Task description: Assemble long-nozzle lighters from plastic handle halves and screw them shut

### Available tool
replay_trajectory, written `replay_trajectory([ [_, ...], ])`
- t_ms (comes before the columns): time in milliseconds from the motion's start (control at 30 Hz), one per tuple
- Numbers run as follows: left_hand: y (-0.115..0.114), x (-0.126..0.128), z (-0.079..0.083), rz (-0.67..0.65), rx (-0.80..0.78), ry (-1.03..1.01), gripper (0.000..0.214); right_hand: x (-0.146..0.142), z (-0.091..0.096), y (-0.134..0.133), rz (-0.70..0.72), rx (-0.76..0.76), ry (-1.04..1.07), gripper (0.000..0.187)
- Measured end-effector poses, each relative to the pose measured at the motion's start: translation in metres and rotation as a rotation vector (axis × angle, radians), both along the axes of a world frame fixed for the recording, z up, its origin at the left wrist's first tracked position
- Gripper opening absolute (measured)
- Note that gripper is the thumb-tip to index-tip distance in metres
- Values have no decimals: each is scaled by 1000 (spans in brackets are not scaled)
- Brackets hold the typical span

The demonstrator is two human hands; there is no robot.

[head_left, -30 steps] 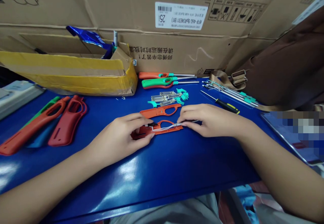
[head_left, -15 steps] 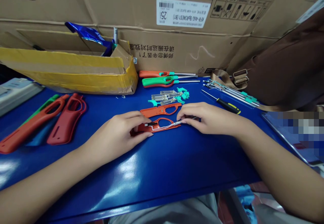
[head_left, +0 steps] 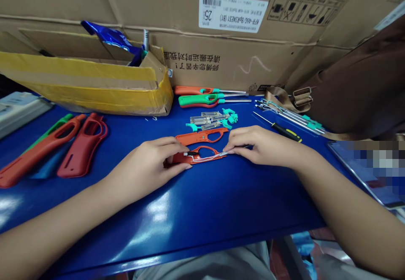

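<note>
Left grip [head_left: 144,164] closed on the end of the orange plastic shell [head_left: 190,158], whose long axis runs sideways across the desk [head_left: 237,204] toward the right grip [head_left: 262,147], pinched on the wire [head_left: 210,157]. Second shell [head_left: 202,136] lies just beyond.

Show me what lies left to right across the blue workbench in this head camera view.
orange lighter casing → red lighter casing → left hand → right hand → screwdriver → tablet

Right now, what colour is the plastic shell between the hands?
The shell is orange-red, clearest in the head view.
</note>
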State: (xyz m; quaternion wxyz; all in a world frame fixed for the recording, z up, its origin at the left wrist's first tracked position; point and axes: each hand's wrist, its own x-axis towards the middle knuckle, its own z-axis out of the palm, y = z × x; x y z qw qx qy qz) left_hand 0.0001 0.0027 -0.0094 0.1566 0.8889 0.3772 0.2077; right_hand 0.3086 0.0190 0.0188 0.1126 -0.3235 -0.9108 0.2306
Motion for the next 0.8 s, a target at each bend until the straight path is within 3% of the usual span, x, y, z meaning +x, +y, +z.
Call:
replay_trajectory([
  [500,-1,1,0,0,-6,0,21,-5,7,-10,37,249,-204,24],
  [667,-2,2,1,10,-6,21,22,-8,6,-10,-94,171,-115,19],
  [800,-4,3,-1,12,-1,28,22,-11,0,-4,-196,-22,-43,13],
])
